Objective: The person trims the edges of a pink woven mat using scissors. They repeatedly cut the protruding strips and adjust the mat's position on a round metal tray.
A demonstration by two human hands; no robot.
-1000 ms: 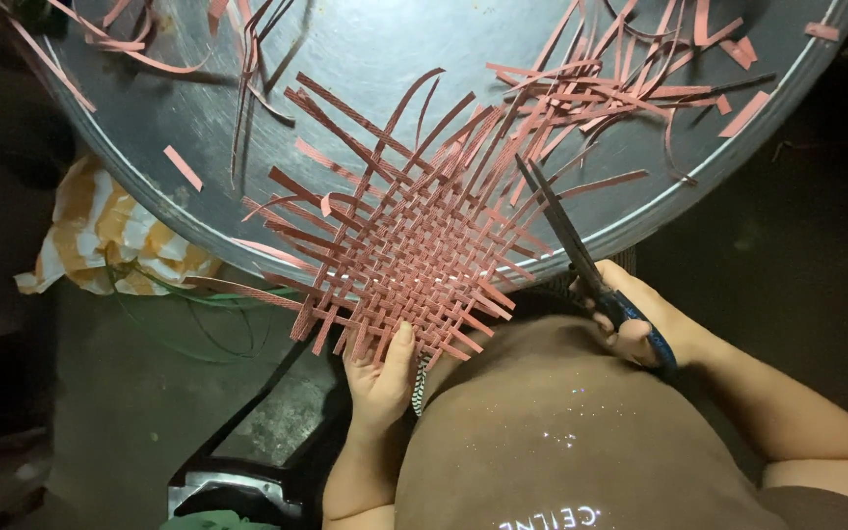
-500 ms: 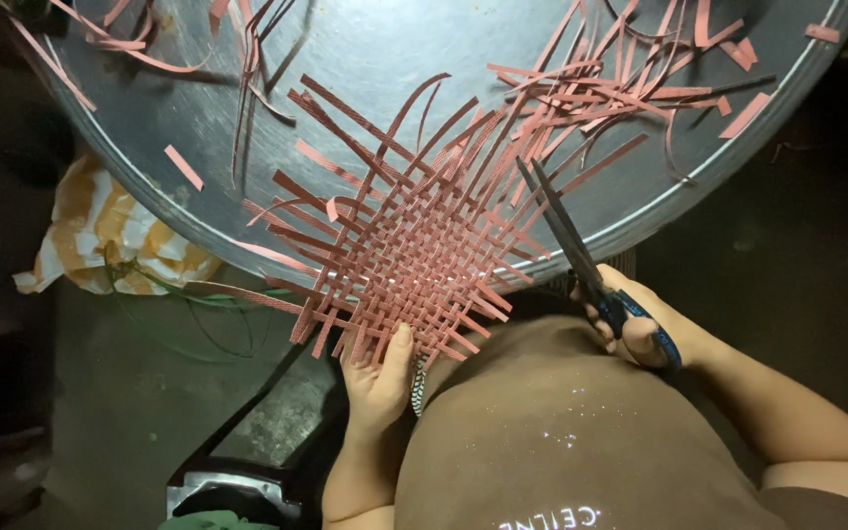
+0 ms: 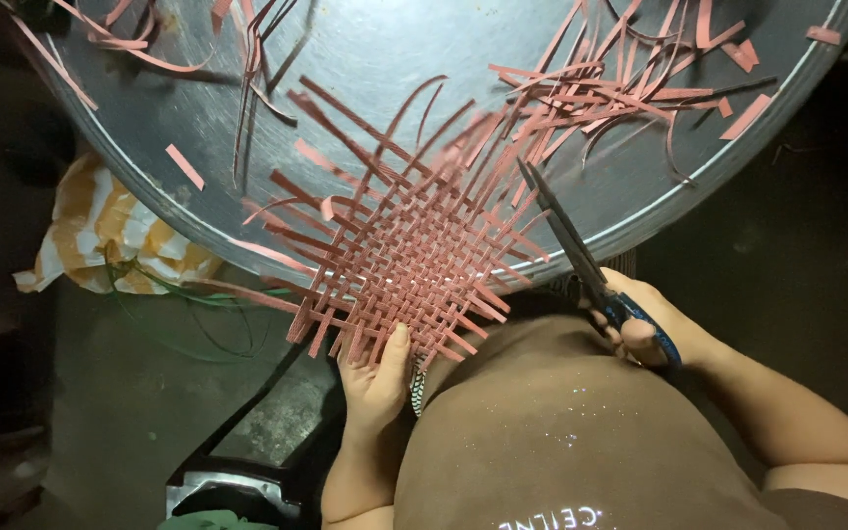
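Note:
A square mat woven from pink strips lies on the near edge of a round metal table, its loose ends sticking out on all sides. My left hand grips the mat's near edge from below, thumb on top. My right hand holds blue-handled scissors, whose dark blades point up and left along the mat's right side with the tip among the strip ends. The blades look almost closed.
Loose pink strips are heaped at the table's far right, with more at the far left. An orange-and-white striped cloth and green cords lie on the floor at the left. My brown shirt fills the bottom.
My right hand and the scissors have shifted slightly down and right. The mat and my left hand have hardly moved.

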